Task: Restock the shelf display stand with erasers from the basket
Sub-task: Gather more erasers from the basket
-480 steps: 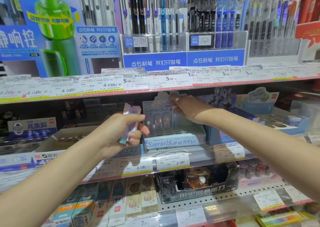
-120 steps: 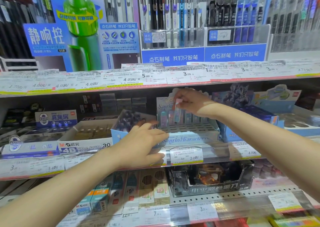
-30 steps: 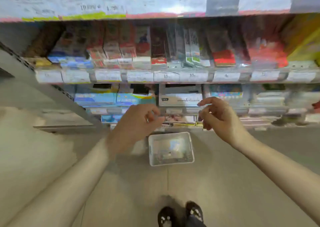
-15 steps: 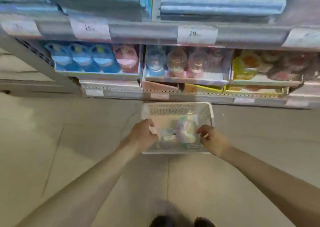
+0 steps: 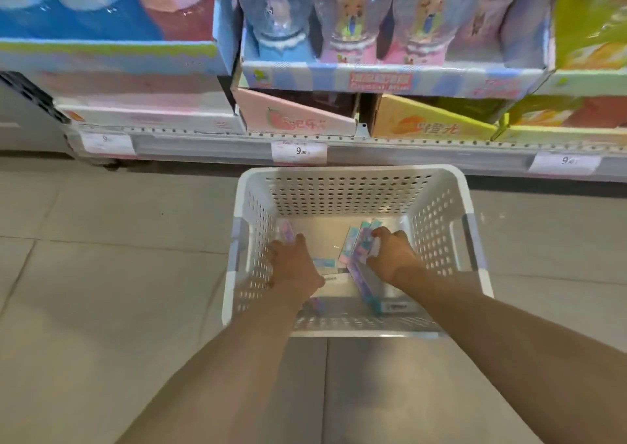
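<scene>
You have dropped from the stand to the basket (image 5: 353, 178) on the floor. Your right hand (image 5: 393, 253) grips an eraser bundle (image 5: 356, 246) mid-basket; your left hand (image 5: 291, 263) curls on erasers (image 5: 287, 232) against the left wall. Restocking continues.

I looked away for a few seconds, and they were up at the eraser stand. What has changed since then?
The person has bent from the shelf stand down to the white basket on the floor. Both hands are now inside it: the right hand has closed its grip on a bunch of pastel eraser packs, and the left hand reaches for a pack by the left wall. The basket stays on the floor below the shelves.
</scene>
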Demonstrator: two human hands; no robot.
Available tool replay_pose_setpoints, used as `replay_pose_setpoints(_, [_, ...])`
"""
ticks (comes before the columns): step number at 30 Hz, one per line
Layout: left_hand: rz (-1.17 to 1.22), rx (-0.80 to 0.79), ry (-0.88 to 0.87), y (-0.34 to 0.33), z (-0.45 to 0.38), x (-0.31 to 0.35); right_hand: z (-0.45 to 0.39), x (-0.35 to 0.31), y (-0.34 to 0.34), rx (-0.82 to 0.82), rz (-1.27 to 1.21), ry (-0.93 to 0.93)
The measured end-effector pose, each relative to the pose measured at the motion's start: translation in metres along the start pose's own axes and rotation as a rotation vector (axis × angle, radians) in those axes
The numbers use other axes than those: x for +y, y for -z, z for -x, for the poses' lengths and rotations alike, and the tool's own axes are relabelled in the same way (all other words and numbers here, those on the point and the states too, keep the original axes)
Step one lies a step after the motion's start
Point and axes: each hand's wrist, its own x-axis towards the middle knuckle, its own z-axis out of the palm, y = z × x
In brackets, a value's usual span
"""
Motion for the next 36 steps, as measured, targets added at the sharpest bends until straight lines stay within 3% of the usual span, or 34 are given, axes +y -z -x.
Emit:
replay_pose_setpoints(8, [-0.153, 0.005, -0.123, -0.017, -0.030, 0.004, -0.031, -0.017, -0.025, 0.227, 0.017, -0.130])
replay_pose_setpoints(18, [-0.270, -0.139, -0.341, -0.013, -0.038, 0.007, -0.032, -0.020, -0.036, 0.119, 0.231, -0.044])
replay_pose_setpoints(26, [-0.320, -0.065, -0.459, -0.011, -0.041, 0.008, -0.033, -0.017, -0.035, 0.101, 0.304, 0.062])
replay_pose_setpoints(36, [-0.401, -0.016, -0.554, -0.020, -0.049, 0.009, -0.044, -0.011, -0.040, 0.089, 0.638, 0.203])
